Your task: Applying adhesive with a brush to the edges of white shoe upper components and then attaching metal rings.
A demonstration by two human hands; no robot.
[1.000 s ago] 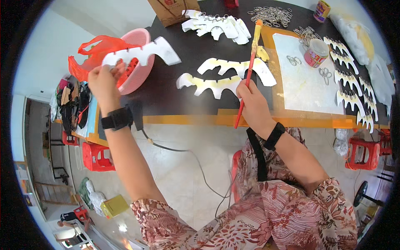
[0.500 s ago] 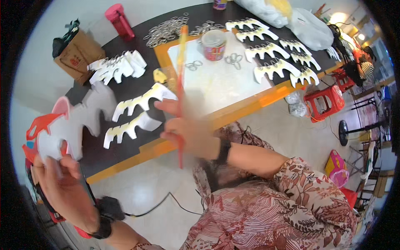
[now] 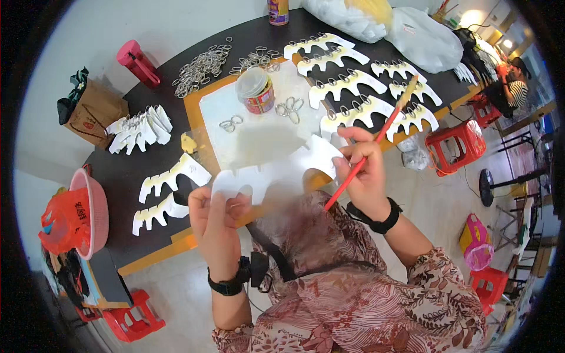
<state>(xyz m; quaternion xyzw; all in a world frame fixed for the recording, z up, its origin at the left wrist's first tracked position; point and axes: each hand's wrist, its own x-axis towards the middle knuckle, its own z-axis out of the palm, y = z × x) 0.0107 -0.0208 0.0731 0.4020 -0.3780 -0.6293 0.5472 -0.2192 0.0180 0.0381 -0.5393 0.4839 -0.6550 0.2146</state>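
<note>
Pink basin with orange bag

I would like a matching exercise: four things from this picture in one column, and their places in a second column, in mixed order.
Things:
1. white toothed paper cut-out
2. long red brush
3. pink plastic basin
4. small round tin with clear lid

Places:
A. at the table's far left edge
B. held between both hands
C. standing on the white sheet
D. in the right hand

Pairs: 1-B, 2-D, 3-A, 4-C
</note>
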